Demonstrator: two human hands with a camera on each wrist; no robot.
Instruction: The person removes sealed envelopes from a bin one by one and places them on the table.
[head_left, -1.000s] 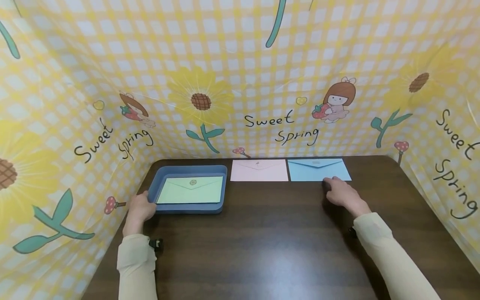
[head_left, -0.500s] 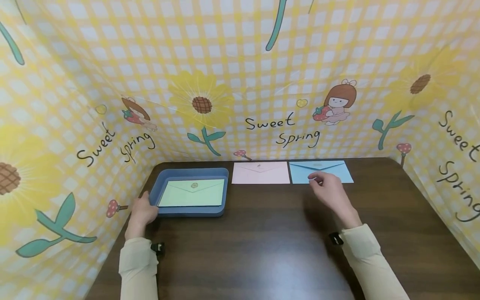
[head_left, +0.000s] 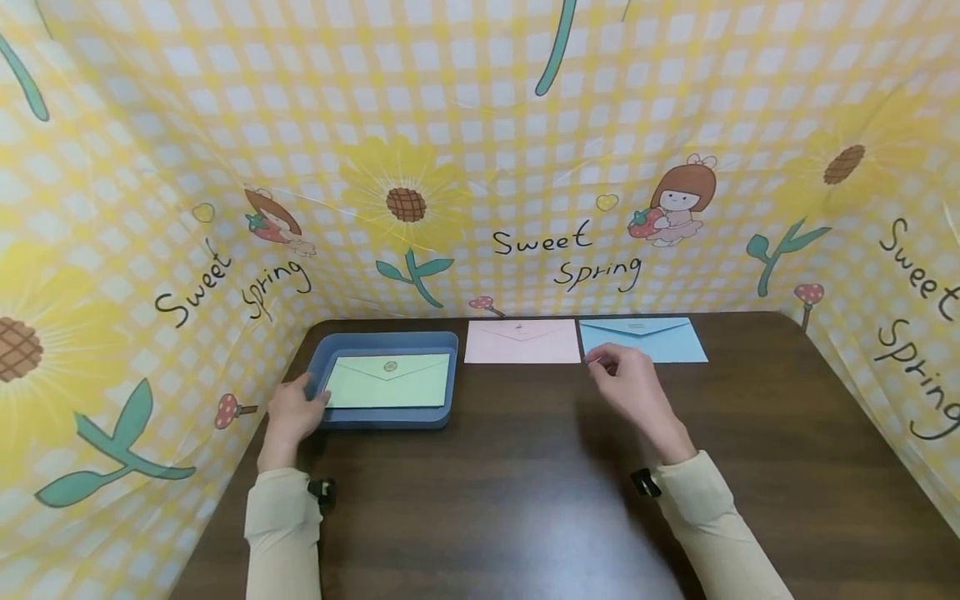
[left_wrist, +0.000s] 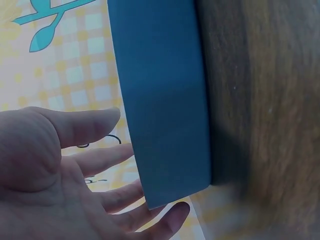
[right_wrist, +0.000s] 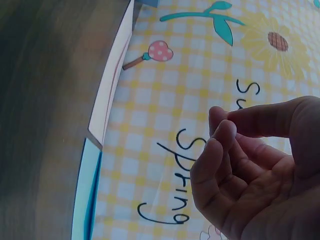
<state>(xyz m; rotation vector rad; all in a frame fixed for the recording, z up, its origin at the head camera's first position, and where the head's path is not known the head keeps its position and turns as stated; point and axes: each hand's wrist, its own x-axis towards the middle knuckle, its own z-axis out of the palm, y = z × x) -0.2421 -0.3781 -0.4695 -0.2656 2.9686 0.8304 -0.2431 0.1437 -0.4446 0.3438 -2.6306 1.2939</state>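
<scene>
A blue tray [head_left: 390,419] stands at the table's far left, and a light green envelope [head_left: 390,383] lies in it. My left hand [head_left: 294,415] is at the tray's left side, its thumb over the rim. In the left wrist view the fingers [left_wrist: 112,157] are loosely extended beside the tray's wall [left_wrist: 162,105], not curled round it. A pink envelope [head_left: 521,343] and a blue envelope [head_left: 667,342] lie side by side along the back. My right hand [head_left: 626,379] hovers before the blue envelope's left part, thumb and fingertips together, with nothing visible between them.
The dark wooden table [head_left: 480,483] ends at a yellow-checked cloth [head_left: 525,167] that rises behind and on both sides. Black wrist cameras, such as the right one [head_left: 646,482], sit at both cuffs.
My right hand has moved left from the blue envelope's lower right edge toward the pink envelope, its fingertips drawing together. My left hand has shifted slightly right, thumb now over the tray's rim.
</scene>
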